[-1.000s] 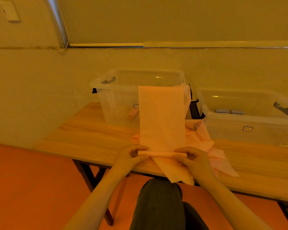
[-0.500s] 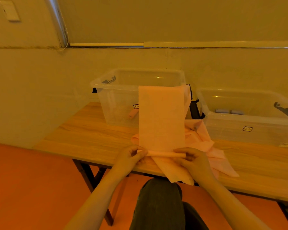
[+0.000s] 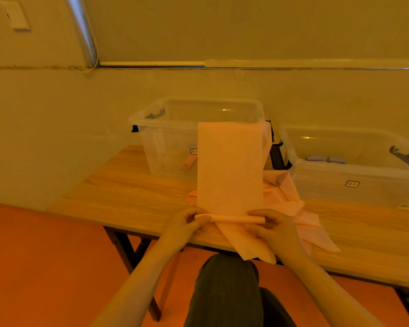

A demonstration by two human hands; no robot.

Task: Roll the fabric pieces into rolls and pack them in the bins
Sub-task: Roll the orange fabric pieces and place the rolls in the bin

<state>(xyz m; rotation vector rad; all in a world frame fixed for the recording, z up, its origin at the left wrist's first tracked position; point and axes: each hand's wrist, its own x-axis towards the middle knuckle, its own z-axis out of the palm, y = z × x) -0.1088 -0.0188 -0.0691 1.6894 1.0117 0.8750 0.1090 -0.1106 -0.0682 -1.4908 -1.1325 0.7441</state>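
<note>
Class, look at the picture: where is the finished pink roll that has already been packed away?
In the head view, the finished pink roll lies on the floor of the left clear bin, left of the draped pink fabric strip.

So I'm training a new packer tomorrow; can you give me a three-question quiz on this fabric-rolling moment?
1. True or false: both hands pinch the ends of the rolled edge of the pink fabric strip.
2. Where does the strip's far end lie? A) flat on the table B) draped over the rim of the left bin C) inside the right bin
3. Fill in: a finished pink roll lies in the ___ bin.

Key: 1 true, the left hand and right hand each hold one end; 2 B; 3 left.
</note>
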